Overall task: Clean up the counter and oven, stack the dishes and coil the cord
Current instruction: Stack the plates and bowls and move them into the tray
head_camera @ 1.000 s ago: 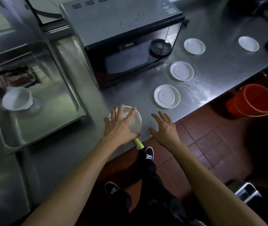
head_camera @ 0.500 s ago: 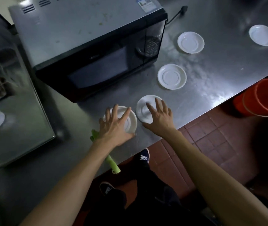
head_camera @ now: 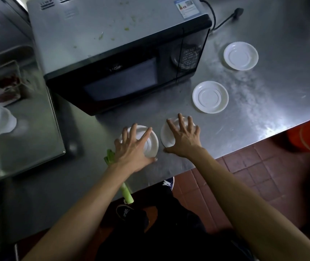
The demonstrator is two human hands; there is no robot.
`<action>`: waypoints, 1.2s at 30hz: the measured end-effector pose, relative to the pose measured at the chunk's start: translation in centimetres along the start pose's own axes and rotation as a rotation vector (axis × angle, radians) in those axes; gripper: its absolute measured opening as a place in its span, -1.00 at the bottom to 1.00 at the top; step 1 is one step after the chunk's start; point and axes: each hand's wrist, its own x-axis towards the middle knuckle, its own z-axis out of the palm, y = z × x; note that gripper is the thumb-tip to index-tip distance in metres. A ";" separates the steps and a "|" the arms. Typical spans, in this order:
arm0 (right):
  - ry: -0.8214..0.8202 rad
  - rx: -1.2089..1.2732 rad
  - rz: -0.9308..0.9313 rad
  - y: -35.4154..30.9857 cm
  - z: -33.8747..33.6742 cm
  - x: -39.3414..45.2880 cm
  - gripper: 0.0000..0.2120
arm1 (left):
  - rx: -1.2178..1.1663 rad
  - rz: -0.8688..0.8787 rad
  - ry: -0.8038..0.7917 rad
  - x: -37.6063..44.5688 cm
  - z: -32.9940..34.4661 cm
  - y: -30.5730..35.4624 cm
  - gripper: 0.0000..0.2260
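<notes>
On the steel tabletop (head_camera: 263, 102), in front of the microwave (head_camera: 116, 53), each hand covers a white saucer. The left hand (head_camera: 133, 147) lies with its grip spread over the left saucer (head_camera: 151, 143); the right hand (head_camera: 184, 136) has its grip spread on the right saucer (head_camera: 166, 135). Two more saucers (head_camera: 210, 97) (head_camera: 240, 55) sit farther right, and the black cord (head_camera: 224, 21) trails behind the microwave.
</notes>
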 end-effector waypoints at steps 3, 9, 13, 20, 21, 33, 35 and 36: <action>0.002 0.002 -0.004 0.0 0.0 0.0 0.15 | 0.003 -0.004 -0.001 0.1 -0.1 0.0 -0.01; 0.037 0.027 -0.015 -0.3 -0.5 -0.5 0.09 | -0.009 -0.009 0.009 -0.2 -0.2 -0.2 -0.01; 0.098 0.056 -0.048 -1.2 -1.3 -1.5 0.06 | -0.052 -0.042 0.034 -0.8 -0.8 -1.1 -0.01; 0.163 0.037 -0.164 -6.0 -3.5 -2.4 0.06 | -0.106 -0.163 0.139 -3.1 -2.5 -5.7 -0.02; 0.171 0.033 -0.184 -7.0 -3.8 -2.5 0.06 | -0.117 -0.181 0.149 -3.6 -2.8 -6.6 -0.01; 0.143 -0.045 -0.377 -22.4 -3.7 -2.3 0.07 | -0.297 -0.494 0.255 -9.9 -4.1 -22.8 -0.08; 0.150 -0.052 -0.384 -25.2 -3.5 -2.3 0.08 | -0.324 -0.522 0.240 -10.3 -3.8 -26.0 -0.07; 0.152 -0.053 -0.384 -26.6 -3.4 -2.2 0.08 | -0.328 -0.524 0.231 -10.4 -3.5 -27.4 -0.07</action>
